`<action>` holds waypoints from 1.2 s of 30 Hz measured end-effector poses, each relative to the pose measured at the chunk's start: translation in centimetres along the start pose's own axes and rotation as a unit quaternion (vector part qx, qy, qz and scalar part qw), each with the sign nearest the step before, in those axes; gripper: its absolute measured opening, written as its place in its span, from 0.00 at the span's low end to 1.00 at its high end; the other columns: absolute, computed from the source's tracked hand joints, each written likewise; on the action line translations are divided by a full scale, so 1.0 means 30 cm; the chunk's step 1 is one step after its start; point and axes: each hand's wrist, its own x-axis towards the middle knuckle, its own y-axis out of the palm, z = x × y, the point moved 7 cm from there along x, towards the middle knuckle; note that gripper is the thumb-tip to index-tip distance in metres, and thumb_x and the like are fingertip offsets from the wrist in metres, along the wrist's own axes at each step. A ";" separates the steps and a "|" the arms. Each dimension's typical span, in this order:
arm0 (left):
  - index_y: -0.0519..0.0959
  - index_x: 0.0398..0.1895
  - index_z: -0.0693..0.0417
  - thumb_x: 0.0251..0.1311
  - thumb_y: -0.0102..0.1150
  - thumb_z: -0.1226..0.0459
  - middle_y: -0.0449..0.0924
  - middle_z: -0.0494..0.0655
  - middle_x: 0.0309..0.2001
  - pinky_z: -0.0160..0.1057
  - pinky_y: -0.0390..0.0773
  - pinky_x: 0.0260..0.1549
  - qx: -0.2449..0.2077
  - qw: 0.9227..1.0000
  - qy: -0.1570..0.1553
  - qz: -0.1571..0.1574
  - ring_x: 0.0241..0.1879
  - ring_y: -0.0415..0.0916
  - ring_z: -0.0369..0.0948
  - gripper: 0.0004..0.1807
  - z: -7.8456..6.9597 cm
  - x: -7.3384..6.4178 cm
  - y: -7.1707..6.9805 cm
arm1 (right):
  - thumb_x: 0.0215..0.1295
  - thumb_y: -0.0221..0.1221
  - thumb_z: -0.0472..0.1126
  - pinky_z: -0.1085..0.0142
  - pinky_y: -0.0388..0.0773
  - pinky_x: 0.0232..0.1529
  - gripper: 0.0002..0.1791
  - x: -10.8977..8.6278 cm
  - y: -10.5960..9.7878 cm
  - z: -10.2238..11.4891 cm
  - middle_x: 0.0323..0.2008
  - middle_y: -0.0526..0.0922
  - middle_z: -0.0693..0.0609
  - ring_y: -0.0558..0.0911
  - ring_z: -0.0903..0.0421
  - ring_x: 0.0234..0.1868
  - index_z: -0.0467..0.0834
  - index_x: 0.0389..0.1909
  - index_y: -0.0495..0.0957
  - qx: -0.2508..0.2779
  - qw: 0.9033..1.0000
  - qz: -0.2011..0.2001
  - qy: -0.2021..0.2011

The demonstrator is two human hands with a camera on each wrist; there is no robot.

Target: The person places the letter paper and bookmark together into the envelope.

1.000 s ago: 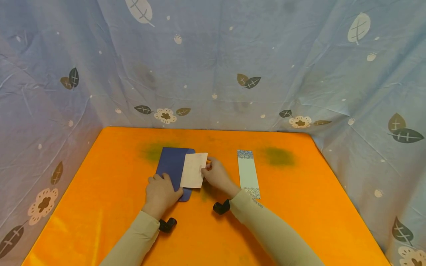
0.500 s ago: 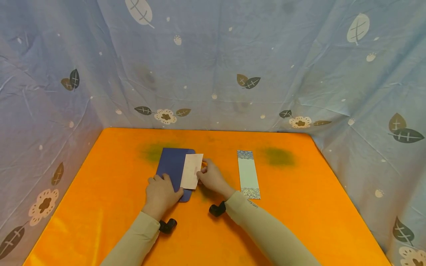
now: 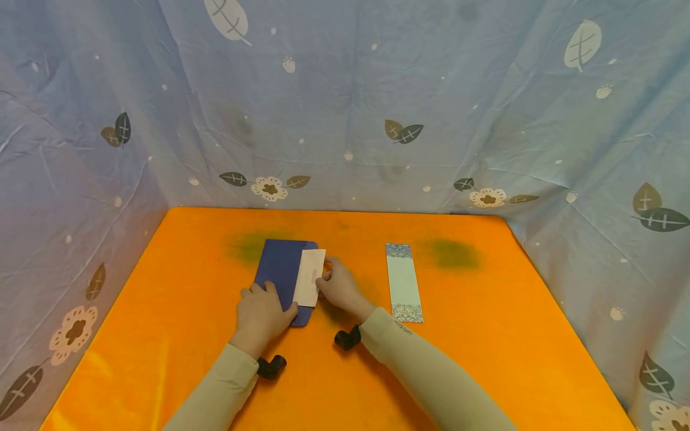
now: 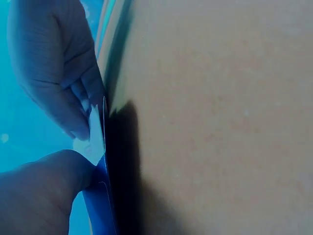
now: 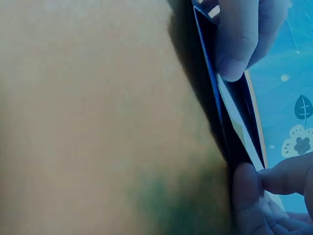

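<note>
A dark blue envelope [image 3: 281,258] lies on the orange table with its round-cornered flap toward the right. My left hand [image 3: 262,314] holds the envelope near its lower edge, with the thumb over the side where the paper goes in. Between the right thumb and fingers a folded pale paper [image 3: 308,279] is pinched by its right edge; my right hand [image 3: 342,290] sits just right of the envelope. Part of the paper is hidden inside the envelope. The right wrist view shows the paper [image 5: 239,125] between the envelope's blue layers.
A pale bookmark-like strip [image 3: 403,281] with blue patterned ends lies to the right of my right hand. Black wrist mounts stick out beneath both sleeves. A blue-grey leaf-print curtain [image 3: 345,108] surrounds the orange table [image 3: 474,335] at the back and sides.
My right hand has moved left with the paper, and less of the paper shows outside the envelope. The left hand and the strip have stayed in place.
</note>
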 end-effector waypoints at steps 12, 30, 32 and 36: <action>0.66 0.60 0.79 0.57 0.55 0.39 0.70 0.78 0.44 0.55 0.80 0.30 0.002 1.000 0.007 -0.018 0.43 0.71 0.67 0.49 -0.014 -0.010 -0.009 | 0.65 0.60 0.36 0.66 0.80 0.32 0.34 0.001 0.014 0.025 0.30 0.76 0.48 0.82 0.55 0.24 0.35 0.70 0.59 -0.001 1.000 0.006 0.014; 0.68 0.58 0.80 0.58 0.56 0.42 0.71 0.80 0.44 0.55 0.80 0.30 -0.012 0.999 0.012 -0.038 0.43 0.71 0.68 0.45 -0.019 -0.018 -0.011 | 0.64 0.61 0.38 0.67 0.76 0.26 0.32 0.008 0.028 0.033 0.25 0.80 0.51 0.82 0.55 0.23 0.36 0.67 0.62 -0.005 1.000 0.014 0.022; 0.68 0.58 0.79 0.58 0.56 0.42 0.71 0.80 0.45 0.54 0.80 0.30 -0.011 0.999 0.012 -0.039 0.44 0.71 0.68 0.46 -0.016 -0.017 -0.008 | 0.64 0.62 0.38 0.67 0.76 0.26 0.32 0.006 0.030 0.037 0.25 0.80 0.51 0.82 0.55 0.23 0.36 0.66 0.63 -0.001 1.000 0.014 0.022; 0.68 0.59 0.79 0.58 0.55 0.41 0.70 0.81 0.46 0.55 0.80 0.31 -0.011 0.999 0.009 -0.037 0.44 0.71 0.68 0.46 -0.012 -0.016 -0.004 | 0.63 0.62 0.37 0.68 0.77 0.28 0.31 0.003 0.033 0.043 0.26 0.79 0.50 0.82 0.55 0.23 0.36 0.65 0.64 0.006 1.000 0.014 0.023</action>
